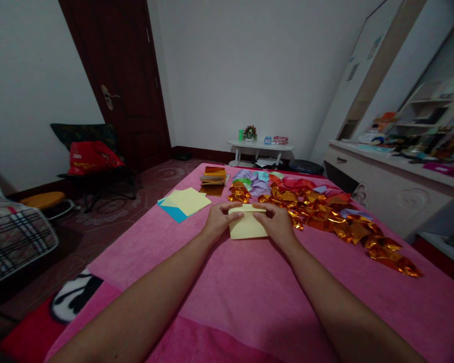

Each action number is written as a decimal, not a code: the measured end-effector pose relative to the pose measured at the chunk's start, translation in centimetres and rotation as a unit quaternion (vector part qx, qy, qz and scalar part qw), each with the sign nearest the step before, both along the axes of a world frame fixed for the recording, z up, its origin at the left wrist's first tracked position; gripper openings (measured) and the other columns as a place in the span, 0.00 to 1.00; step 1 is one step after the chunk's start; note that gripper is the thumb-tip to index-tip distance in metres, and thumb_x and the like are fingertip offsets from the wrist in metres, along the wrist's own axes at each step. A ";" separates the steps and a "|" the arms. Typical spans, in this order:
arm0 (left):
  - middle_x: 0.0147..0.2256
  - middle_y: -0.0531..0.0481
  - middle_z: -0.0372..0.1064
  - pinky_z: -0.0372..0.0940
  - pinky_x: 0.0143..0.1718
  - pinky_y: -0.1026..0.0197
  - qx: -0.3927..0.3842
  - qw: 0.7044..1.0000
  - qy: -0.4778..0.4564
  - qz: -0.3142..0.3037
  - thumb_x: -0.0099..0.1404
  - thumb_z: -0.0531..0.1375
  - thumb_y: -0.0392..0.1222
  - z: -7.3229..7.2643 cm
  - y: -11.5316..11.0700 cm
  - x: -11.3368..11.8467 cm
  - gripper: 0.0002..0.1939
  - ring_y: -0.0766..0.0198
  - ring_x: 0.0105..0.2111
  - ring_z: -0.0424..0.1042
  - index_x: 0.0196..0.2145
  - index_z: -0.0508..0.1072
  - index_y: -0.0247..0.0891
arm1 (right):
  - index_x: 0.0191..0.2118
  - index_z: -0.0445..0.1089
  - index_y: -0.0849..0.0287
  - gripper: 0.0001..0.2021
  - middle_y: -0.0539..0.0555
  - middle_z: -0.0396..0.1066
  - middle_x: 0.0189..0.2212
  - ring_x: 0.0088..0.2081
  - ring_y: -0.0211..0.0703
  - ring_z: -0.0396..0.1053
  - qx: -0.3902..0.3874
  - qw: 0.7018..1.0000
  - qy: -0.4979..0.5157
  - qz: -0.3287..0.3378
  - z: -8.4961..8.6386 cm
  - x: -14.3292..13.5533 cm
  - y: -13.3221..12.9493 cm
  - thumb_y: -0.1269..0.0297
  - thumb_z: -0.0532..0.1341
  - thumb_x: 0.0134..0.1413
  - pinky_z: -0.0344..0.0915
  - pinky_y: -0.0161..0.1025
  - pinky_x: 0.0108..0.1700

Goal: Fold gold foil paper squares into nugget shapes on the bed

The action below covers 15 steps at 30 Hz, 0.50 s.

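A pale yellow sheet of paper (248, 228) is held between both hands over the pink cloth, its far edge folded over in a narrow strip. My left hand (221, 219) pinches its left side, thumb on top near the fold. On the right side my right hand (274, 220) grips the same sheet, thumb also on the paper. The fingers beneath the paper are partly hidden. Beyond my left hand lie loose yellow sheets (187, 199) over a blue sheet (177, 214).
A stack of gold foil sheets (214, 176) sits at the far left of the pink cloth (227, 292). Crumpled gold foil pieces (342, 224) and purple papers (259, 187) spread across the right. A white dresser (386, 176) stands at the right, a white side table (261, 145) ahead.
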<state>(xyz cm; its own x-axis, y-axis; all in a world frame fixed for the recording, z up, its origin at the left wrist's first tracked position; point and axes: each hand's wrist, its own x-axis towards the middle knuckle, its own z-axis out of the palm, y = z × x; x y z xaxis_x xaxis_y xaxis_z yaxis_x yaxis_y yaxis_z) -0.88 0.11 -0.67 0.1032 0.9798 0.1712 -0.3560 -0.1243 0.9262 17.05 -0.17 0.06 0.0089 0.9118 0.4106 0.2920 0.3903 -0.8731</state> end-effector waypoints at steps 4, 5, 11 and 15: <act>0.33 0.43 0.76 0.66 0.33 0.62 0.030 0.999 0.032 0.008 0.41 0.72 0.38 -0.2 0.1 0.0 0.23 0.64 0.29 0.72 0.38 0.78 0.30 | 0.39 0.77 0.61 0.15 0.57 0.77 0.33 0.31 0.46 0.72 0.004 1.000 0.002 -0.011 0.2 0.0 -0.1 0.63 0.64 0.42 0.65 0.39 0.30; 0.33 0.44 0.76 0.66 0.33 0.62 0.035 0.998 0.041 0.014 0.41 0.72 0.38 -0.3 0.2 0.0 0.22 0.65 0.28 0.72 0.37 0.78 0.30 | 0.39 0.77 0.61 0.15 0.57 0.77 0.32 0.30 0.46 0.71 0.002 1.000 0.004 -0.011 0.2 0.0 -0.1 0.62 0.64 0.42 0.65 0.39 0.29; 0.28 0.46 0.76 0.65 0.29 0.63 0.050 0.994 0.084 0.049 0.45 0.70 0.40 -0.6 0.5 0.1 0.16 0.65 0.26 0.71 0.33 0.79 0.31 | 0.37 0.78 0.61 0.15 0.56 0.77 0.30 0.27 0.44 0.70 -0.009 1.000 0.009 -0.006 0.2 0.0 -0.4 0.61 0.64 0.42 0.62 0.37 0.26; 0.27 0.45 0.75 0.64 0.28 0.64 0.065 0.986 0.131 0.083 0.47 0.69 0.40 -0.7 0.7 0.2 0.13 0.65 0.25 0.70 0.31 0.79 0.31 | 0.36 0.78 0.61 0.14 0.55 0.76 0.29 0.27 0.43 0.69 -0.011 1.000 0.012 -0.011 0.2 -0.1 -0.5 0.60 0.65 0.41 0.61 0.36 0.26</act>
<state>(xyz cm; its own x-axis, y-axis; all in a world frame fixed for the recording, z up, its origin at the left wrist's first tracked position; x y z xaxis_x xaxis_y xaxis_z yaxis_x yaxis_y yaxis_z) -0.71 0.80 -1.41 0.0010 0.9583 0.2857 -0.0720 -0.2849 0.9558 16.93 -0.68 0.25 0.0393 0.9202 0.3895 0.2792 0.3642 -0.8885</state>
